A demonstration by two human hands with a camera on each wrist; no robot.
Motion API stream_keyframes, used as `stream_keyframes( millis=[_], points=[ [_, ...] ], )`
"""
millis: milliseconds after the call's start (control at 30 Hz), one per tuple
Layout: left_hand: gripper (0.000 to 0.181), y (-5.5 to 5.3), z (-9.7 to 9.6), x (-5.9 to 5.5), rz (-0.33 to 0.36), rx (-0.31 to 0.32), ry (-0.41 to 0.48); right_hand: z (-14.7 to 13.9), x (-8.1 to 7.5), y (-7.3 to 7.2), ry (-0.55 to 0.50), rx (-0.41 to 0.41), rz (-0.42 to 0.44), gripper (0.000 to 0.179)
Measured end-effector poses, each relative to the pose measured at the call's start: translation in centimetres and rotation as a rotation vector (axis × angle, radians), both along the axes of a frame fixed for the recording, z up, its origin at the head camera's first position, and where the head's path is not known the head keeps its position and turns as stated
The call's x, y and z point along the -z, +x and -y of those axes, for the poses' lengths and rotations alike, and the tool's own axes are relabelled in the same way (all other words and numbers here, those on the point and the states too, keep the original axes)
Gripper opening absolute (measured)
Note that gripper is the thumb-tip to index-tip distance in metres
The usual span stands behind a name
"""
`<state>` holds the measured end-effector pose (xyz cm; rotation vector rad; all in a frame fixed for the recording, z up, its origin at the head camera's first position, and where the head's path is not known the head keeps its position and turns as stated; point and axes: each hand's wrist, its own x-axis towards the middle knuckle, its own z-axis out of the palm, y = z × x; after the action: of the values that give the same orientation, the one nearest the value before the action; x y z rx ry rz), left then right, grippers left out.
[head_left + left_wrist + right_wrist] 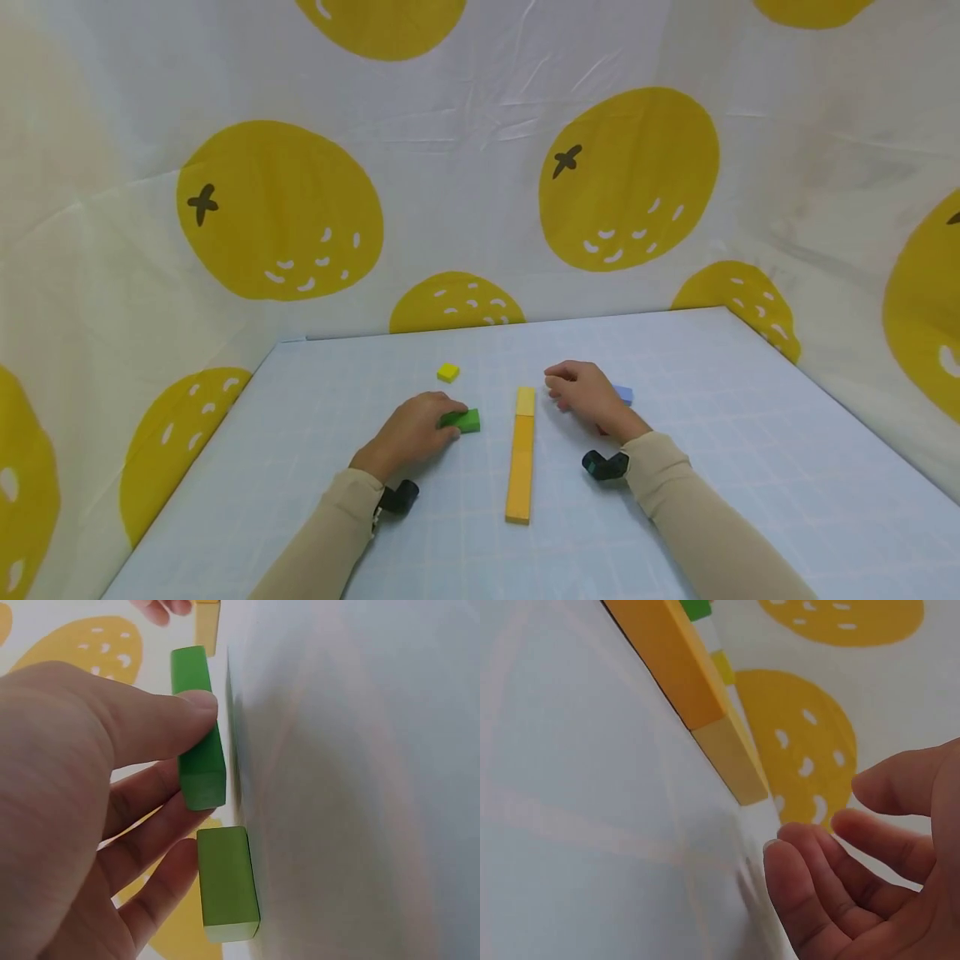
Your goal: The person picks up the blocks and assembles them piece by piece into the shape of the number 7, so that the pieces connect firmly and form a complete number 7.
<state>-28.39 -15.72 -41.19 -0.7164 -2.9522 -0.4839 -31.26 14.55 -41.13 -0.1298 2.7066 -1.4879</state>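
Note:
My left hand (pixel 417 432) pinches a dark green block (pixel 201 750) between thumb and fingers, right of its palm in the head view. A lighter green block (pixel 227 881) stands beside its lower fingers in the left wrist view; the hand hides it from the head camera. My right hand (pixel 588 396) holds nothing, its fingers loosely bent over the table. Between the hands lies a long orange block (pixel 521 475), with a short pale yellow block (pixel 526 402) end to end at its far end. The right wrist view shows the right fingertips near this pale block.
A small yellow block (pixel 448 372) lies beyond my left hand. Behind my right hand a blue block (pixel 624 394) is partly hidden. The pale blue table (pixel 675 542) meets a white curtain (pixel 465 208) printed with yellow fruit at the back and sides.

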Motion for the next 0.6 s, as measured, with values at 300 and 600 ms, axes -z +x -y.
stream_keyframes(
  millis=[300, 600],
  points=[
    [0.043, -0.3, 0.3, 0.2, -0.032, 0.042, 0.006, -1.2, -0.2, -0.3, -0.041, 0.007, -0.018, 0.037],
    [0.045, -0.3, 0.2, 0.2, -0.039, 0.042, 0.035, -2.3, -0.9, 0.0, -0.029, 0.023, -0.036, 0.039]
  ],
)
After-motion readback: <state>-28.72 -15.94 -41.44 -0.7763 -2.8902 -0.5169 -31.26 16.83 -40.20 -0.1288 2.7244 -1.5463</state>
